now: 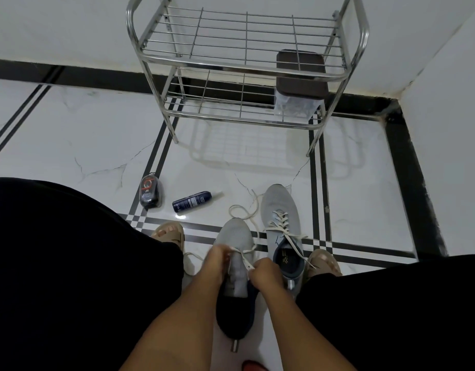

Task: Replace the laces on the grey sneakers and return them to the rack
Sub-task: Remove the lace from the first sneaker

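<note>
- The right hand [266, 274] pinches the white lace [246, 259] just above the tongue of the near sneaker [235, 245]; the left hand [217, 259] has its fingers curled at the opposite eyelet row, seemingly gripping the lace's other run, though blur hides the exact hold.
- The near sneaker lies on the floor between the person's knees, toe pointing to the rack, with only the lowest eyelets threaded, so lacing looks to be at an early stage.
- To do this step well, I would keep both runs even in length, pull each crossing snug before moving up, and feed the tip through flat, not twisted.
- Slack lace loops out past the toe; it could snag under the shoe.
- The second sneaker [283, 223] stands just to the right, already laced, its ends loose.
- Farther off: a spray can [192, 201] and a polish container [150, 192] on the tiles.
- The steel rack [244, 62] stands against the wall, holding a lidded box [300, 76].
</note>
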